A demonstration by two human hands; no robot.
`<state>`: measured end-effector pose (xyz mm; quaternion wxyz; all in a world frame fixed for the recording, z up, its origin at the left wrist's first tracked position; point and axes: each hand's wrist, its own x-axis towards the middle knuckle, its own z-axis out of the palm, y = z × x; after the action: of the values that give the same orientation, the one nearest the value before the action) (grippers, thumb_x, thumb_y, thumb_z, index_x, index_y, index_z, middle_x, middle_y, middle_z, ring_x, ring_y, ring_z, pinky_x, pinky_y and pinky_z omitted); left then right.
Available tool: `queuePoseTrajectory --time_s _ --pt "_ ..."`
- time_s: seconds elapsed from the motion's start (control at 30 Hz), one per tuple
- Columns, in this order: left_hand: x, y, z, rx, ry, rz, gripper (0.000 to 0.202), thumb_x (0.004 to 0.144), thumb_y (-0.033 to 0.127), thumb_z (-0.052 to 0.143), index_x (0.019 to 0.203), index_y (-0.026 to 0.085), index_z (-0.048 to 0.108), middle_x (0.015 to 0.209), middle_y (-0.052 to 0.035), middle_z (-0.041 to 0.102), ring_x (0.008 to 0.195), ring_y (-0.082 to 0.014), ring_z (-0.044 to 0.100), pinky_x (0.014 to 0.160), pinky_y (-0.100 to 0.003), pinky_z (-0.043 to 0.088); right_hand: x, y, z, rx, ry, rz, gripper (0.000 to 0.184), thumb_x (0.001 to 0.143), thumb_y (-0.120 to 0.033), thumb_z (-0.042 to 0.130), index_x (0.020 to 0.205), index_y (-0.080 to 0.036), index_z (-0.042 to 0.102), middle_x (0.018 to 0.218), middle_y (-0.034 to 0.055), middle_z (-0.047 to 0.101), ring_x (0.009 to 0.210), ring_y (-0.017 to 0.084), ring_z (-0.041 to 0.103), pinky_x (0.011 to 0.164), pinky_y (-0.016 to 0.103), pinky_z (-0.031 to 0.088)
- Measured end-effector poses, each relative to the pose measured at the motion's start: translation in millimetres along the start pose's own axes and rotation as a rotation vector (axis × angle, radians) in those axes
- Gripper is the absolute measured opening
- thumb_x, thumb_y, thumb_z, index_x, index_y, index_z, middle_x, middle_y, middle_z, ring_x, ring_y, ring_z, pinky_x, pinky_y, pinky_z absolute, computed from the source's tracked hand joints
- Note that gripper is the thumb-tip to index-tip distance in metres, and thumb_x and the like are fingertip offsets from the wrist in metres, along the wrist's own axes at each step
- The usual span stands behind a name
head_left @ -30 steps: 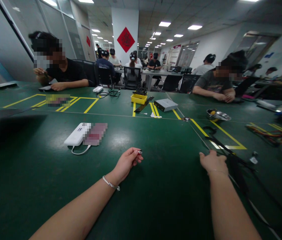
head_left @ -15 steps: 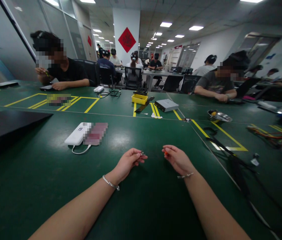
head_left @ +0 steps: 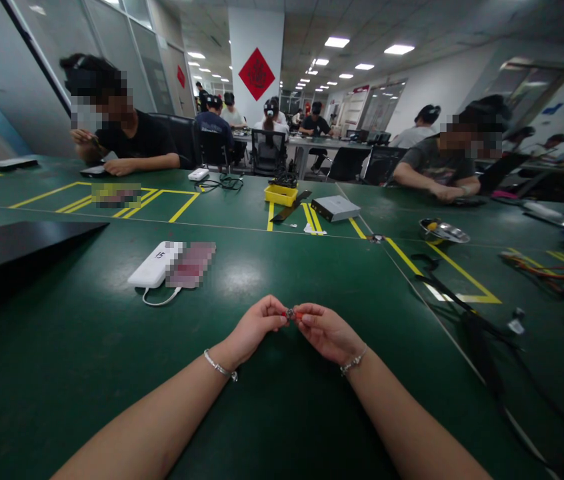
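Both of my hands meet at the middle of the green table (head_left: 282, 413). My left hand (head_left: 257, 328) pinches a small silvery metal part (head_left: 289, 313) between thumb and fingertips. My right hand (head_left: 327, 331) pinches a small orange-red piece (head_left: 299, 315) and holds it against the metal part. The two fingertips touch over the table surface. Each wrist wears a thin silver bracelet (head_left: 221, 367).
A white power bank (head_left: 155, 265) with a cable lies ahead to the left. A black flat panel (head_left: 17, 243) sits far left. Black cables and straps (head_left: 467, 320) lie at the right. A yellow bin (head_left: 281, 195), grey box (head_left: 335, 208) and metal bowl (head_left: 443, 231) are farther back. Other people sit across the table.
My right hand came from the cables at the right, carrying an orange piece leftward until it met my left hand. The left hand stayed nearly still with the metal part.
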<state>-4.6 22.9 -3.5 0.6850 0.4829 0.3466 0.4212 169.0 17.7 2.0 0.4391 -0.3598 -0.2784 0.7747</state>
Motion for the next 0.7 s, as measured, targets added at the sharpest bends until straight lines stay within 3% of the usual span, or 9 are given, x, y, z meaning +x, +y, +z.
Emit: queuePoseTrajectory --time_s 0.17,0.37,0.6,0.7 --pt "1.0 -1.2 -0.8 -0.034 -0.049 0.015 0.024 0.065 0.012 0.064 0.086 0.015 0.054 0.082 -0.0014 0.060 0.075 -0.0109 0.054 0.072 -0.025 0.041 -0.2 0.6 1.9 -0.023 0.016 -0.042 0.019 0.060 -0.013 0.073 0.078 -0.013 0.066 0.074 0.0022 0.065 0.061 0.006 0.057 0.062 0.018 0.047" --pt "1.7 -1.7 -0.4 0.046 -0.033 -0.004 0.021 0.067 0.019 0.064 0.086 0.014 0.057 0.081 -0.0021 0.061 0.073 -0.0117 0.054 0.069 -0.025 0.041 0.6 2.7 2.6 -0.069 -0.023 -0.052 0.019 0.064 -0.026 0.072 0.077 -0.013 0.065 0.063 -0.0005 0.058 0.054 0.005 0.051 0.051 0.018 0.042" --pt "2.0 -0.2 -0.3 0.052 -0.030 -0.039 0.020 0.079 0.029 0.051 0.090 0.014 0.060 0.079 -0.0043 0.064 0.070 -0.0120 0.055 0.064 -0.024 0.038 1.8 5.7 0.7 -0.075 -0.010 -0.053 0.023 0.065 -0.036 0.070 0.071 -0.017 0.057 0.050 -0.0055 0.049 0.039 0.003 0.035 0.034 0.015 0.019" --pt "1.8 0.7 -0.2 -0.028 -0.022 -0.073 0.019 0.079 0.028 0.053 0.089 0.013 0.060 0.081 -0.0052 0.065 0.069 -0.0112 0.056 0.064 -0.023 0.038 1.1 5.5 2.4 -0.070 -0.001 -0.087 0.021 0.062 -0.029 0.072 0.072 -0.018 0.057 0.056 -0.0037 0.055 0.045 0.004 0.043 0.039 0.015 0.026"
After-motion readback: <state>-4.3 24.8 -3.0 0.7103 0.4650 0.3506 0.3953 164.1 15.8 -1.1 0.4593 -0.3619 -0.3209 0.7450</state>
